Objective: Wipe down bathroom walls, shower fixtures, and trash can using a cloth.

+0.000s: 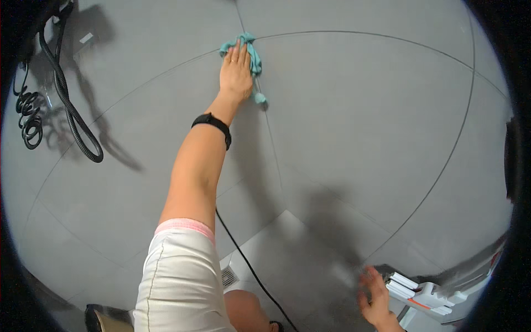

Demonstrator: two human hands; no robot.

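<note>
Pale sleeve (180,279) with pink cuff: nearest, well below the left hand (236,74) on the same arm. Right hand (378,299): fingers loosely bent, thumb set apart from them, partly blurred. White fixture (420,293) with orange stripe: just right of the right hand; contact cannot be told. Black cable (251,268): passes between sleeve and right hand. Black wristband (213,126): around the left forearm, just below the hand.

Left hand: laid flat, fingers straight. Teal cloth (255,60): bunched under those fingers against grey tiles (354,110), showing past the fingertips and down the hand's right side; one end lies beside the wrist. Looped black hose (77,122): left of the left hand, well apart.
</note>
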